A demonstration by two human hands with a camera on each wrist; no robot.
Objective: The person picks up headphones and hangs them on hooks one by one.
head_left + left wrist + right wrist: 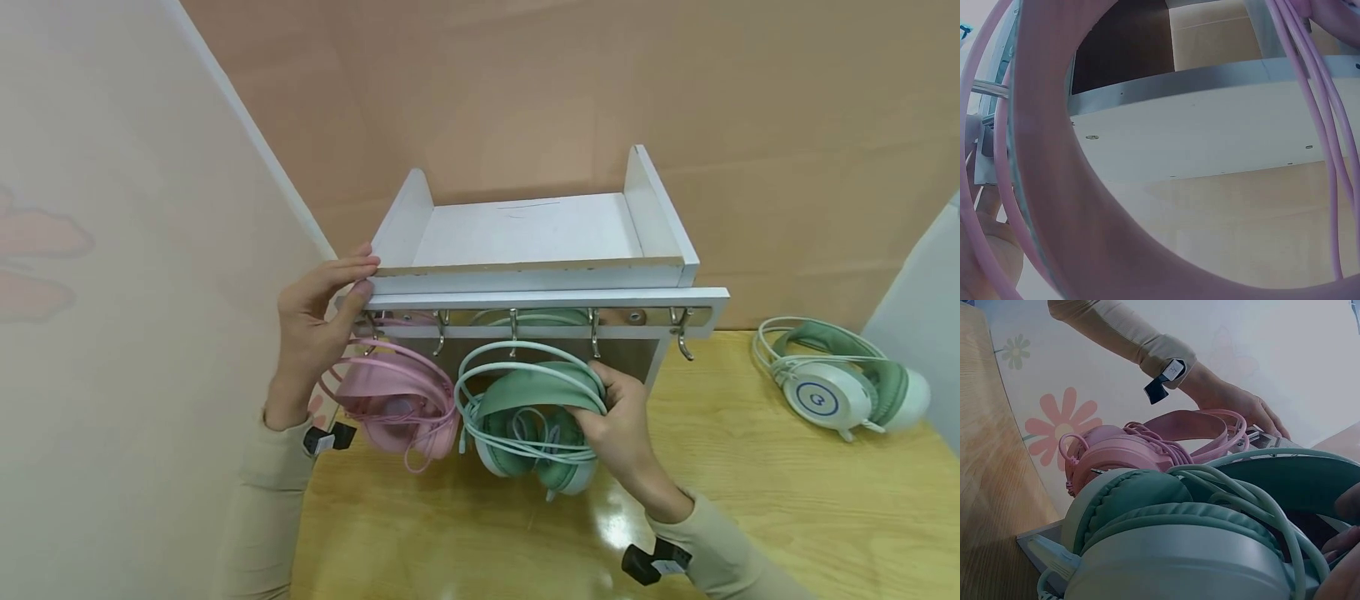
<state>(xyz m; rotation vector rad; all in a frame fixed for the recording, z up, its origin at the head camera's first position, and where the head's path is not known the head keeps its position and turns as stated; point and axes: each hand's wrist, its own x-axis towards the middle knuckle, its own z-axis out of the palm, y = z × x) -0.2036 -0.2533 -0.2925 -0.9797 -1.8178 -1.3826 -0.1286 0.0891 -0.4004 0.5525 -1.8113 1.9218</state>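
Observation:
My right hand (621, 425) grips the headband of green headphones (536, 392), thumb on the near side, at the right end of the band. Their coiled cable wraps across the ear cups, and the band's top overlaps the middle hook in the head view. Pink headphones (397, 396) hang to the left, below the left hooks; their padded band fills much of the left wrist view. With its thumb on the front rail, my left hand (318, 321) holds the left end of a white shelf (525, 302). Several metal hooks (682, 333) line the rail.
Another pair of green and white headphones (832, 396) lies on the wooden table (750, 508) at the right, cable wound round it. A pale wall (150, 333) with flower prints stands close on the left. Brown paper-like backing (787, 125) rises behind the shelf.

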